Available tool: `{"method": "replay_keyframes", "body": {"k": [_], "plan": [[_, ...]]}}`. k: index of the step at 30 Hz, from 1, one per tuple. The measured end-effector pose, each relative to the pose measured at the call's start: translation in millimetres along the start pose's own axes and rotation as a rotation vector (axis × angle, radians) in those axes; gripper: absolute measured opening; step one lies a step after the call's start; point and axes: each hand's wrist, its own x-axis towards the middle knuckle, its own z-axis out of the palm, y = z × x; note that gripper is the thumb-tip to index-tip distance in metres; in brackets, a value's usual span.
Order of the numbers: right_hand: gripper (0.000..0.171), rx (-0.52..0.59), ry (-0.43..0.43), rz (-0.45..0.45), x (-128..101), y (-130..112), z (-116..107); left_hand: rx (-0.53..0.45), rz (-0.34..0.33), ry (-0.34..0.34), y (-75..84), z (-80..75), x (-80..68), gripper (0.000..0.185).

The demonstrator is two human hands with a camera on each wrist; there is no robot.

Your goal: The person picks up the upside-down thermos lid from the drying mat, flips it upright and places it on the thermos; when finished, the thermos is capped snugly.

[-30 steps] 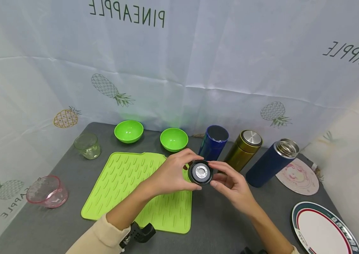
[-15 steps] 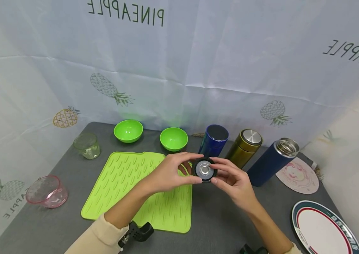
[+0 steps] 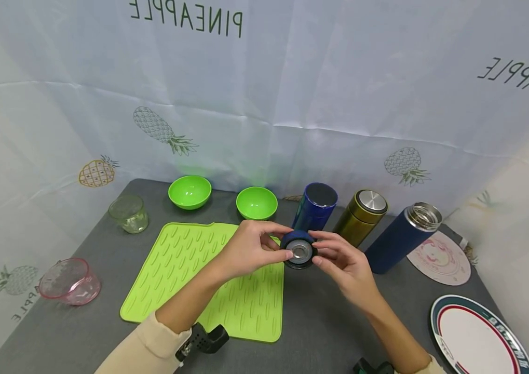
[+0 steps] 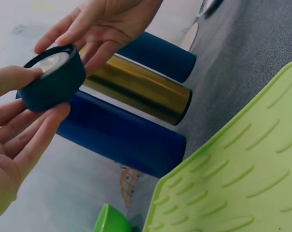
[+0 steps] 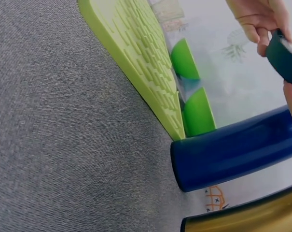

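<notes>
Both hands hold a dark blue bottle lid (image 3: 300,251) over the table, its grey inner side turned up toward the head camera. My left hand (image 3: 249,250) grips it from the left, thumb on the underside. My right hand (image 3: 346,266) pinches its right rim between thumb and fingers. In the left wrist view, the lid's blue side wall (image 4: 56,87) shows between the hands. Just right of them stands a navy bottle (image 3: 395,244), lidless, its steel mouth showing. An olive-gold bottle (image 3: 355,226) and a shiny blue bottle (image 3: 314,210), both topped, stand behind the hands.
A lime drying mat (image 3: 203,291) lies under the left forearm. Two green bowls (image 3: 189,192) stand at the back. On the left are a greenish glass (image 3: 131,215) and a pink-rimmed glass (image 3: 72,285). A pink-patterned disc (image 3: 446,262) and a rimmed plate (image 3: 474,343) lie at right.
The lid has tipped in the hands, so its blue outer side now shows at the top. The left thumb has moved onto its underside. Bottles and bowls stay put.
</notes>
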Motion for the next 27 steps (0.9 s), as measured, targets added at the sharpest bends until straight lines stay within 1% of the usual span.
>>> {"method": "replay_keyframes", "body": {"k": [3, 6, 10, 13, 16, 19, 21, 23, 25, 27], "plan": [[0.034, 0.000, 0.008, 0.028, 1.7, -2.8, -1.0, 0.014, 0.062, 0.043, 2.0, 1.3, 0.2, 0.036], [0.040, 0.027, -0.001, 0.047, 3.3, -3.9, -1.9, 0.090, 0.140, 0.100, 3.5, 3.0, -0.2, 0.031], [0.044, 0.098, -0.072, 0.091, 4.1, -2.4, -2.6, 0.221, 0.222, 0.172, 5.1, 4.2, -0.3, 0.029], [0.047, 0.161, -0.131, 0.137, 3.9, -1.1, -2.7, 0.289, 0.257, 0.197, 5.5, 4.4, -0.1, 0.029], [0.048, 0.195, -0.151, 0.175, 3.7, -1.5, -2.5, 0.319, 0.272, 0.191, 5.0, 4.8, 0.0, 0.029], [0.049, 0.186, -0.141, 0.193, 3.7, -2.4, -2.4, 0.316, 0.276, 0.181, 4.5, 5.5, 0.2, 0.029], [0.048, 0.143, -0.123, 0.181, 3.5, -2.6, -2.6, 0.297, 0.274, 0.177, 4.7, 5.9, 0.1, 0.030], [0.046, 0.101, -0.103, 0.149, 3.1, -2.3, -2.9, 0.275, 0.272, 0.170, 5.4, 6.1, -0.3, 0.031], [0.045, 0.076, -0.086, 0.115, 2.7, -1.5, -3.6, 0.248, 0.262, 0.155, 6.1, 6.1, -0.5, 0.032], [0.043, 0.083, -0.078, 0.074, 2.5, -0.5, -4.2, 0.216, 0.246, 0.134, 6.2, 5.8, -0.6, 0.033]]}}
